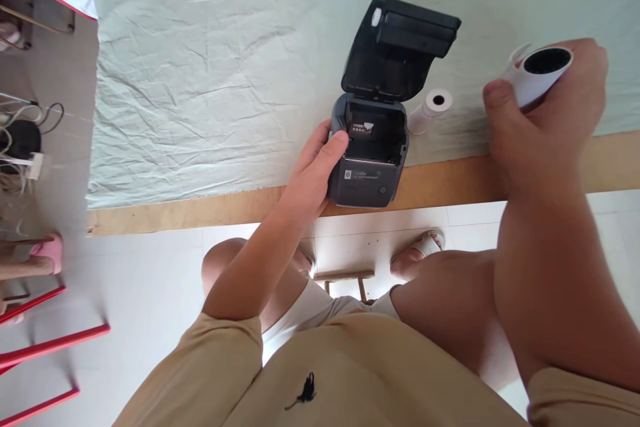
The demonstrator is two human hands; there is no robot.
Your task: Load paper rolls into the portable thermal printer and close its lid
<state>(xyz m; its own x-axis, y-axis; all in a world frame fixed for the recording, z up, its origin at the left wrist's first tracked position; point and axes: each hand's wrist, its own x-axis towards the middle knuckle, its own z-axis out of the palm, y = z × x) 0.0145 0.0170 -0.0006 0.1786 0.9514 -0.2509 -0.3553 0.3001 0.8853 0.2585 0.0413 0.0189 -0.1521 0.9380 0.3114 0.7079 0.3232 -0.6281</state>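
A small black label printer [367, 180] stands near the table's front edge with its lid [395, 47] raised and its paper bay bare. My left hand [320, 163] grips the printer's left side, the thumb resting on the rim of the bay. To the right, my right hand [555, 107] is wrapped round a white paper roll [537, 83] with a wide dark core, held above the table. A smaller white roll [430, 110] with a narrow core sits just right of the printer, touched by neither hand.
A pale green cloth [215, 80] covers the table, whose wooden edge [190, 210] runs along the front. Red metal legs [60, 343], a pink shoe [50, 252] and a heap of cables [15, 147] are on the floor at the left. A small stool [345, 277] stands below.
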